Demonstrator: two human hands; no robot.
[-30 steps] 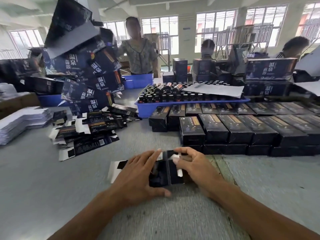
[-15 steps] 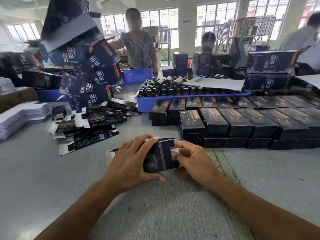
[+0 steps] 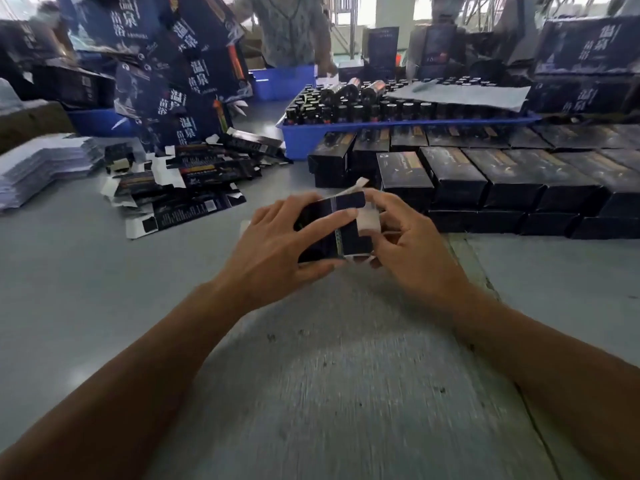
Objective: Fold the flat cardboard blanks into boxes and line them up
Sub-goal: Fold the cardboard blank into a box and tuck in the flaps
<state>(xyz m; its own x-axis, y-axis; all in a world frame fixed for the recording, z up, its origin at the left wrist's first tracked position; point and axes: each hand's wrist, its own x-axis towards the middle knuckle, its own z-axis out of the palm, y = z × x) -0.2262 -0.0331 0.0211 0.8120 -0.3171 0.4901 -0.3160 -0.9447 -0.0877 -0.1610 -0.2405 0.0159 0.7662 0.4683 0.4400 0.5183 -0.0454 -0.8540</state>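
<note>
At the table's centre, the left hand (image 3: 277, 247) is gripping the half-formed dark carton (image 3: 341, 226), fingers curled over its top, steadying it while the right hand (image 3: 412, 244) is pinching the white end flap (image 3: 369, 220) to tuck. Finished boxes (image 3: 485, 178) are lining up at two o'clock.

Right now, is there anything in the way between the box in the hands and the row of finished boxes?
Nothing visible. The half-folded box, held by the left hand and right hand, sits just in front of the finished boxes, with only bare table between.
</note>
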